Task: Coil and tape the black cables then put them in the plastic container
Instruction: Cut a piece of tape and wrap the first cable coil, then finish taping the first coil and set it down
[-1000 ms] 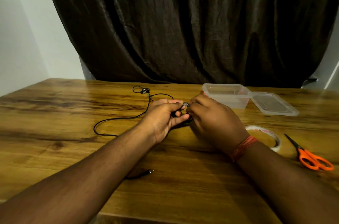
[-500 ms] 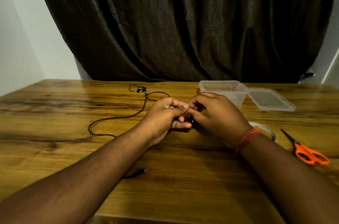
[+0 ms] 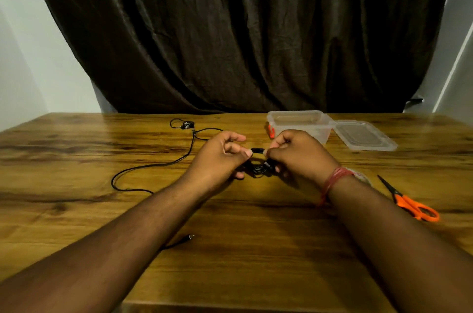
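A small coil of black cable point(image 3: 257, 163) hangs between my two hands at the middle of the table. My left hand point(image 3: 217, 159) pinches the coil's left side with thumb and fingers. My right hand point(image 3: 298, 155) pinches its right side. A second black cable point(image 3: 153, 165) lies loose on the wood to the left, with earbuds point(image 3: 186, 125) at its far end and a plug point(image 3: 190, 236) showing beside my left forearm. The clear plastic container point(image 3: 299, 123) stands open behind my right hand.
The container's lid point(image 3: 363, 136) lies flat to its right. Orange-handled scissors point(image 3: 409, 201) rest at the right. A roll of tape point(image 3: 362, 177) is mostly hidden behind my right wrist. Something orange point(image 3: 270, 131) sits by the container's left side. A dark curtain hangs behind the table.
My hands have drawn slightly apart, so the black coil now shows between them. The loose cable on the left has not moved.
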Tool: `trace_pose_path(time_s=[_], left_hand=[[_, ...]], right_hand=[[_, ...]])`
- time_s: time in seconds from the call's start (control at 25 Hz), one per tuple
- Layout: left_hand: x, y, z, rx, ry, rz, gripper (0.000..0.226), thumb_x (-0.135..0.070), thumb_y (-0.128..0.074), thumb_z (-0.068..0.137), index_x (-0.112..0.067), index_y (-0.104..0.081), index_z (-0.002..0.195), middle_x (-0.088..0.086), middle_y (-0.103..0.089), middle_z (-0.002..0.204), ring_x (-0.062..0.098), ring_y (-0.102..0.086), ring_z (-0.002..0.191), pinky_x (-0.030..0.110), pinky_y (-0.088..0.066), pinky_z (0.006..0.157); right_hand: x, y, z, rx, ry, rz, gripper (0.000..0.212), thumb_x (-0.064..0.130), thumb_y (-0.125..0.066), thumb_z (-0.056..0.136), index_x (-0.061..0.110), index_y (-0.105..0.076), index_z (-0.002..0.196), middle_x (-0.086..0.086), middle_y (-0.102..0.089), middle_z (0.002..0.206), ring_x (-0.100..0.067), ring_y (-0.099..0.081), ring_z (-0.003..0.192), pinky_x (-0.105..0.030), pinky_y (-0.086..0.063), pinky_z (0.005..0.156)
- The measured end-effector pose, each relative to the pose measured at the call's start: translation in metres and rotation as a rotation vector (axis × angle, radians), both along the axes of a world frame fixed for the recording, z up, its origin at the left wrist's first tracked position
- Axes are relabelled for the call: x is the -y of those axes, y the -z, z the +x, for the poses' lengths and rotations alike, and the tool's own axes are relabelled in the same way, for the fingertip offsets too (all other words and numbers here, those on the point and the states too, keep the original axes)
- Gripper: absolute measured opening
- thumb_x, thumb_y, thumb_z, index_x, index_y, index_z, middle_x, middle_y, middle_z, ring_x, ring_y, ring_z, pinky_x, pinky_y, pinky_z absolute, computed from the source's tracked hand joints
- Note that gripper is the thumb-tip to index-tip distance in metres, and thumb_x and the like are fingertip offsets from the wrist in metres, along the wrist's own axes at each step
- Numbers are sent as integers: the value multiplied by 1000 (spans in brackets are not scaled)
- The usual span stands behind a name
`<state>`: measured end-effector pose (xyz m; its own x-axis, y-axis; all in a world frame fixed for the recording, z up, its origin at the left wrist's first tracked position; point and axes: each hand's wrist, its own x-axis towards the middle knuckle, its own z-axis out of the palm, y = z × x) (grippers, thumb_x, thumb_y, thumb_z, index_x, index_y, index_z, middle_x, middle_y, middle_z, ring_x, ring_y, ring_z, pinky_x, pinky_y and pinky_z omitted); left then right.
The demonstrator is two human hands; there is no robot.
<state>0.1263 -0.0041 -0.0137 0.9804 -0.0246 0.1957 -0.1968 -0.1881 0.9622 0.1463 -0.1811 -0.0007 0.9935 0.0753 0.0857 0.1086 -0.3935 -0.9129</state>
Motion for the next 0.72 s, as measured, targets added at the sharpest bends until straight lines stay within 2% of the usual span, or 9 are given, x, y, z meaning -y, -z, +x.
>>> trace_pose_path(time_s=[0.12, 0.2, 0.32, 0.4, 0.56, 0.64, 0.72], left_hand=[[1, 4, 0, 52, -28, 207, 12, -16, -66, 91, -21, -63, 102, 2, -68, 89, 10, -62, 73, 23, -52, 61], [0, 4, 1, 115, -31, 465, 6, -21, -65, 92, -23, -67, 97, -7, -66, 85, 4, -58, 73, 12, -45, 59], [0, 3, 1, 154, 5, 721, 8, -25, -63, 93, -27, -70, 96, -9, -67, 88, 6, -59, 82, 20, -48, 67], [-1, 4, 2, 182, 26, 771, 10, -24, -63, 92, -27, -70, 99, -7, -67, 93, 10, -60, 86, 27, -50, 74], [-2, 7, 6, 270, 6, 801, 20, -25, -57, 95, -27, -67, 112, -8, -66, 110, 8, -56, 97, 24, -46, 78], [-4, 5, 6, 343, -68, 759, 24, -26, -54, 97, -29, -63, 119, -9, -63, 115, 6, -53, 99, 25, -44, 82], [-10, -5, 4, 462, -179, 678, 24, -26, -52, 97, -30, -61, 119, -8, -64, 111, 7, -56, 98, 30, -50, 84]], right_hand=[[2, 1, 1, -101, -10, -80, 7, 19, -66, 86, 15, -60, 87, -7, -63, 54, -16, -51, 40, -23, -40, 41], [3, 1, -1, -39, -26, -255, 9, 20, -69, 86, 14, -62, 85, -6, -65, 60, -16, -56, 46, -24, -43, 43], [5, -3, -2, 145, -38, -633, 14, 28, -70, 86, 15, -67, 82, -2, -69, 78, -17, -64, 74, -29, -51, 64], [7, -6, -3, 164, -38, -698, 20, 34, -66, 89, 15, -69, 83, -3, -69, 82, -18, -63, 81, -30, -50, 71], [11, -8, -4, 200, 15, -641, 26, 32, -56, 96, 13, -69, 83, -7, -68, 82, -23, -63, 83, -30, -48, 69], [11, -13, -5, 398, 99, -593, 24, 30, -53, 97, 15, -68, 88, -4, -67, 85, -21, -62, 85, -31, -47, 71], [4, -17, -15, 682, 51, -526, 21, 30, -52, 98, 17, -67, 92, 0, -66, 88, -17, -60, 86, -35, -49, 75]])
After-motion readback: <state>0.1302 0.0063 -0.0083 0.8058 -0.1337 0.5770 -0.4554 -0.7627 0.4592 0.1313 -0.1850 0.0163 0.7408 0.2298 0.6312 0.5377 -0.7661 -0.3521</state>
